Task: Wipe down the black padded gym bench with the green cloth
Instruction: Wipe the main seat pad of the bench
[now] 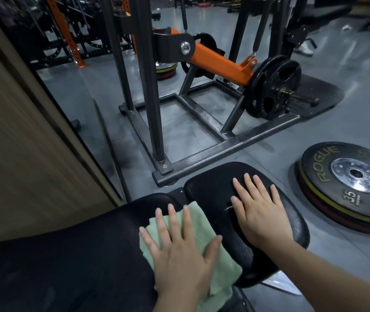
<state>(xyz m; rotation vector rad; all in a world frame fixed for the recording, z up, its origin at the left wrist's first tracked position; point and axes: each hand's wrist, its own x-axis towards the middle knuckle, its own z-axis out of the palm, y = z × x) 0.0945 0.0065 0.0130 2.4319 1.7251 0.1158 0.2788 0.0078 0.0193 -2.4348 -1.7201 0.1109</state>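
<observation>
We press our left hand (179, 251) flat on the green cloth (202, 224), fingers straight and spread, nothing curled around the fabric. The cloth lies on the black padded bench (78, 255), at the near edge of the gap between the bench's long pad and its smaller rounded seat pad (292, 224); its far corner pokes out past our fingertips and its near end runs under our palm toward the bottom of the view. Our right hand (260, 212) rests open, palm down, directly on the seat pad, fingers splayed and pointing away from us, well clear of the cloth. A thin pale mark on the seat pad sits just beside the right thumb. On the grey floor (325, 136) to the right of the seat pad lies a stack of weight plates (346, 185); the top one reads ROGUE and 35 and has a shiny metal hub. Beyond the bench stands a dark steel machine frame (202, 136) with an orange lever arm (220, 64), and a black plate (271, 88) marked 5 is loaded on its sleeve. A wood-toned panel (10, 143) fills the left side.
</observation>
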